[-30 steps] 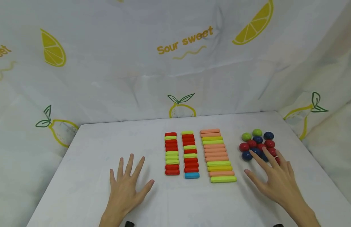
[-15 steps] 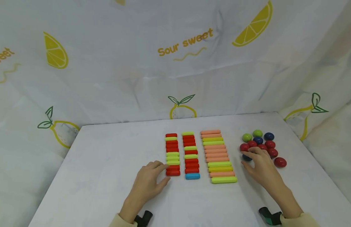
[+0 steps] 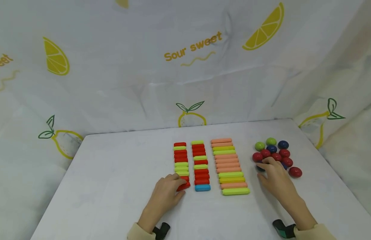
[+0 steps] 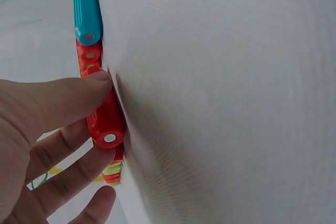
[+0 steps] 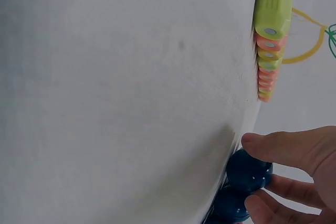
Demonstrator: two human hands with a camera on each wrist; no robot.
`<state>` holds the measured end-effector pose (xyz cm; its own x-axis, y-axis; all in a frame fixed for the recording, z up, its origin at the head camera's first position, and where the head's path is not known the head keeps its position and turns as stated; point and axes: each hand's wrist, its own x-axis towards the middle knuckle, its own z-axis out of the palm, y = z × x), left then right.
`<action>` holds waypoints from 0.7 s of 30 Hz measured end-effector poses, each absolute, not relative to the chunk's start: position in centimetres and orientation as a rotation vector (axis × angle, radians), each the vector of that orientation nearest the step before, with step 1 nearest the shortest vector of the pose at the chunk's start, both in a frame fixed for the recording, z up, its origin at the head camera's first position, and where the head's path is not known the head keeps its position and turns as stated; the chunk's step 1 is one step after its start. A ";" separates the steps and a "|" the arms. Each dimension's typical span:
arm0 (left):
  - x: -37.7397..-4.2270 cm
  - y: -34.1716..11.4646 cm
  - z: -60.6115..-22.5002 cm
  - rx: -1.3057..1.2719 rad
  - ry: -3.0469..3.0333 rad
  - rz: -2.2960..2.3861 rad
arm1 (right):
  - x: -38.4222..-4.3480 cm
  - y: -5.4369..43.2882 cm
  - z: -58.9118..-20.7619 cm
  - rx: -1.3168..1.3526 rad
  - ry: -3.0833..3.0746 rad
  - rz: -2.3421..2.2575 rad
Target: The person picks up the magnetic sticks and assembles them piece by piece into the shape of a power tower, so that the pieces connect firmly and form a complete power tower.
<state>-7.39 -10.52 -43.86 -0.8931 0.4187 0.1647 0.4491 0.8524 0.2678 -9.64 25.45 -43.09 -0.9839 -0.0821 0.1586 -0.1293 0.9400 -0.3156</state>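
Note:
My left hand (image 3: 164, 195) is at the near end of the left column of short magnetic rods, pinching the nearest red rod (image 4: 108, 119) between thumb and fingers. That rod lies slightly askew from the row, and a pale disc shows in its end. On the right, my right hand (image 3: 276, 178) holds a dark blue ball (image 5: 247, 170) with the thumb on its near side and fingers behind it. Another dark blue ball (image 5: 231, 204) sits against it. Part of the ball cluster is hidden under the right hand in the head view.
A second short column ends in a blue rod (image 3: 202, 188). Longer orange, yellow and green rods form a third column, with a green rod (image 3: 235, 191) nearest. Several balls, including a red ball (image 3: 295, 172), lie at the right. A lemon-print cloth (image 3: 128, 106) hangs behind the white table (image 3: 113, 166).
Both hands went from spread fingers to a pinch. The left hand moved right and forward onto the red rod, which has turned askew. The right hand lowered onto a blue ball.

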 end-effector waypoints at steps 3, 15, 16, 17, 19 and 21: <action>-7.2 -10.4 -43.9 -0.678 -2.923 -0.506 | -9.7 25.3 -43.2 0.132 -2.951 0.475; -6.7 -10.0 -43.4 -0.589 -3.056 -0.663 | -9.5 25.5 -43.1 0.041 -2.944 0.505; -6.7 -9.9 -43.4 -0.576 -3.069 -0.679 | -9.5 25.5 -43.1 0.037 -2.944 0.510; -6.7 -9.9 -43.4 -0.560 -3.086 -0.696 | -9.4 25.6 -43.1 0.034 -2.941 0.514; -6.7 -9.9 -43.4 -0.534 -3.115 -0.731 | -9.4 25.7 -43.1 0.026 -2.939 0.513; -6.6 -9.8 -43.4 -0.516 -3.142 -0.762 | -9.3 25.8 -43.2 0.013 -2.943 0.509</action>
<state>-6.64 -9.83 -43.37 -0.9419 0.3316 -0.0535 0.2703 0.8429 0.4653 -9.29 25.75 -43.17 -0.9880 0.0180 0.1535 -0.0346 0.9423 -0.3331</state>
